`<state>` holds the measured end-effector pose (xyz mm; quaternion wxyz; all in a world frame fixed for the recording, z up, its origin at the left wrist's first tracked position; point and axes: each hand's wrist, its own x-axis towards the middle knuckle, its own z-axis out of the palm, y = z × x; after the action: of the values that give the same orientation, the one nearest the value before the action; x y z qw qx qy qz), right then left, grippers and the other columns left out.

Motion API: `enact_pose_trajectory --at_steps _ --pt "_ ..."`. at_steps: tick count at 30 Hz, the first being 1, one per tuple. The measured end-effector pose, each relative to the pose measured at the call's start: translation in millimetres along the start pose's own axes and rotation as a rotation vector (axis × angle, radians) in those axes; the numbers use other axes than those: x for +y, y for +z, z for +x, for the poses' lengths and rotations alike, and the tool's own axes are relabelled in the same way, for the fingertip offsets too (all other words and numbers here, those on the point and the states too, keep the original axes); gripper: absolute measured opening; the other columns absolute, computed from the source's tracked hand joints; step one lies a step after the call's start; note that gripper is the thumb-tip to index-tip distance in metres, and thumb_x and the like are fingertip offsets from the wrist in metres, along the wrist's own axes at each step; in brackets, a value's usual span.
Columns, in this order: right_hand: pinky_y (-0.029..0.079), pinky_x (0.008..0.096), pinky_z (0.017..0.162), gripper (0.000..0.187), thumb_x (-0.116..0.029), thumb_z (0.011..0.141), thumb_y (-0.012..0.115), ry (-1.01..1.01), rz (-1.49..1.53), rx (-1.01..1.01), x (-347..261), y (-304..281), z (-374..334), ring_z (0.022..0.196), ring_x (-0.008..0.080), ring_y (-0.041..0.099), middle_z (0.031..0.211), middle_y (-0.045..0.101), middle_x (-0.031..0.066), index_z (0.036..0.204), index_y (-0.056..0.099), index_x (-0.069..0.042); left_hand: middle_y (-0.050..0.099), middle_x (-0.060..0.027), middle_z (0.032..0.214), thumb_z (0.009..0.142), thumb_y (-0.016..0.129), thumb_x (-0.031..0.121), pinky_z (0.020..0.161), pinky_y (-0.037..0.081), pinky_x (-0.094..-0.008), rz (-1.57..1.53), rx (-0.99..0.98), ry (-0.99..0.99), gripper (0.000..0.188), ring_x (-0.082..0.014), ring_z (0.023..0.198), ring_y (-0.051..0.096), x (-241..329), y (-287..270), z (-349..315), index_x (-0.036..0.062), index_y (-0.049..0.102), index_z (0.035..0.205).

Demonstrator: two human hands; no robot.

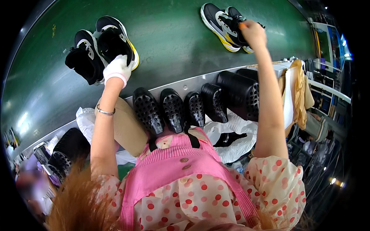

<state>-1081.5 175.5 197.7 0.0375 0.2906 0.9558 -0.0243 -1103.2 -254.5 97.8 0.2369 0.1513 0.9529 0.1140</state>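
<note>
Sneakers (111, 36) in black, white and yellow stand on the green worktop (165, 42) in the head view: one pair at the left with toes pointing away, and the right-hand pair (219, 26) farther off, lying at a slant with its two shoes close together. The left hand (118, 71), in a white glove, is at the heel end of the left pair's inner shoe, its fingers bent over the collar and apparently grasping it. The right hand (254, 35), bare, is curled at the upper of the right-hand pair, with something orange at a fingertip; whether its fingers pinch a lace or merely press there, I cannot tell. For good handling, the left fingers do best on the firm heel collar, with light pressure so the padding is not creased, while the right fingers touch only the spot they need, clear of the pale trim, and the other palm steadies nothing it might drag. Black perforated forms (172, 109) line the near edge of the worktop, so low sideways sweeps of the forearms are best avoided. Hidden from sight are the heel under the glove, the right fingertips' contact, and much of the shoe behind in the right-hand pair; shoe interiors are too dark to read, and the lower left is blurred.
</note>
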Motion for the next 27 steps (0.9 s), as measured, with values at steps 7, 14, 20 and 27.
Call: enact_pose_trajectory --at_steps 7,14,20,27 --pt "0.047 0.0387 0.093 0.059 -0.045 0.077 0.066 -0.145 0.124 -0.208 151.2 116.5 98.2 0.110 0.0324 0.061 0.117 0.064 0.0170 0.129 0.058 -0.018 0.060 -0.0137 0.109 0.086 0.050 0.020 0.082 0.051 -0.0438 0.037 0.086 -0.024 0.020 -0.0355 0.099 0.061 -3.8 30.0 6.0 0.0097 0.062 0.099" --pt "0.048 0.0457 0.088 0.052 -0.048 0.080 0.061 -0.136 -0.235 -0.072 29.3 97.3 55.2 0.104 0.0392 0.061 0.108 0.065 0.0234 0.118 0.062 -0.013 0.063 -0.0127 0.114 0.085 0.052 0.016 0.087 0.051 -0.0411 0.093 0.026 -0.123 0.026 -0.0331 0.104 0.062 3.0 22.9 0.7 0.0107 0.066 0.106" --pt "0.049 0.0432 0.089 0.050 -0.047 0.080 0.060 -0.263 -0.109 -0.113 -95.8 88.9 -14.1 0.102 0.0387 0.063 0.103 0.066 0.0244 0.098 0.070 -0.002 0.059 -0.0126 0.120 0.089 0.055 0.026 0.089 0.050 -0.0400 0.042 0.077 -0.166 0.031 -0.0315 0.106 0.061 -1.4 16.8 -3.5 0.0108 0.064 0.114" --pt "0.050 0.0437 0.087 0.049 -0.024 0.081 0.068 -0.689 0.289 0.210 -129.3 84.2 -170.3 0.107 0.0391 0.058 0.128 0.052 0.0213 0.124 0.054 -0.006 0.054 -0.0145 0.124 0.090 0.050 0.044 0.092 0.047 -0.0393 -0.020 0.108 -0.126 0.047 -0.0337 0.110 0.057 -20.5 19.4 -8.2 0.0089 0.059 0.120"
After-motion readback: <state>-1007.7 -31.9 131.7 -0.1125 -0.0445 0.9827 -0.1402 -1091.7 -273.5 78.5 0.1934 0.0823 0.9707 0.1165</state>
